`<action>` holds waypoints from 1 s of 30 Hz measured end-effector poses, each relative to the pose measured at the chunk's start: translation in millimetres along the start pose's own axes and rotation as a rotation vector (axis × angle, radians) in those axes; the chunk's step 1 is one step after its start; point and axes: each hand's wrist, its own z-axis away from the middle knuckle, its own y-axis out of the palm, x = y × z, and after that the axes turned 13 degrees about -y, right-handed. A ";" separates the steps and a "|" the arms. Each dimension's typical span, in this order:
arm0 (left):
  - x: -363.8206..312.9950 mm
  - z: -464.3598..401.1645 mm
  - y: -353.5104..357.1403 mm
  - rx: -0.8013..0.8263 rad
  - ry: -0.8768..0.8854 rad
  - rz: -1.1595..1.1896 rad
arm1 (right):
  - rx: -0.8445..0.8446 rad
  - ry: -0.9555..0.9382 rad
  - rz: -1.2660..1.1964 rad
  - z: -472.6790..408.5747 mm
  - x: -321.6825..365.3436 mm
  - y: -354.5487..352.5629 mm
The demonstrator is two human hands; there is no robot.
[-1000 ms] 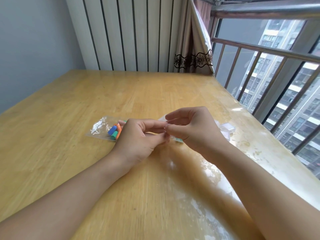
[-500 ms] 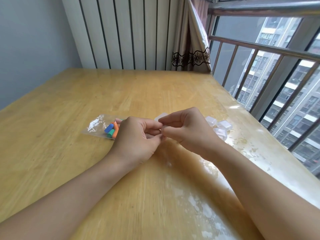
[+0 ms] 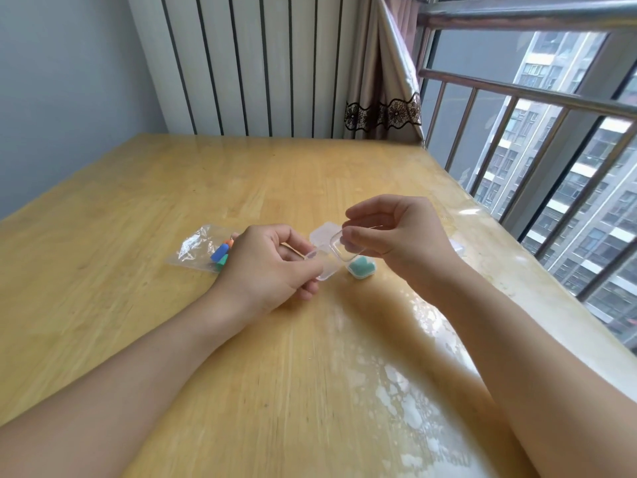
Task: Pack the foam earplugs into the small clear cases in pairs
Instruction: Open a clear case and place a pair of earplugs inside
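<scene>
Just above the wooden table point(image 3: 138, 208), the left hand point(image 3: 272, 267) pinches the base of a small clear case point(image 3: 327, 267), while the right hand point(image 3: 396, 232) pinches its raised lid point(image 3: 339, 244). Right of that case, a second case point(image 3: 362, 269) holding teal earplugs sits on the table. Left of the case, a clear bag point(image 3: 196, 248) holds blue, orange and green earplugs point(image 3: 220, 255).

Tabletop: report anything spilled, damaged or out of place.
Nothing stands out. The earplugs sit in their bag, one case holds teal plugs, and the left hand and right hand hold an open clear case.
</scene>
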 end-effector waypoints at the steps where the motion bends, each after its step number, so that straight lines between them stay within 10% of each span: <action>1: 0.7 0.5 1.0 0.003 0.004 -0.037 | -0.007 -0.029 0.056 0.1 -1.8 0.8; 13: 14.9 -3.2 4.0 -0.241 0.201 -0.528 | 0.270 -0.273 0.636 0.9 -10.0 4.0; 23: 5.5 -0.5 -1.9 -0.253 0.284 -0.357 | 0.224 -0.315 0.635 2.6 -1.1 0.0; 30: 7.0 -41.2 -77.1 -0.654 0.225 -0.333 | 0.308 -0.529 0.654 14.4 -4.3 30.1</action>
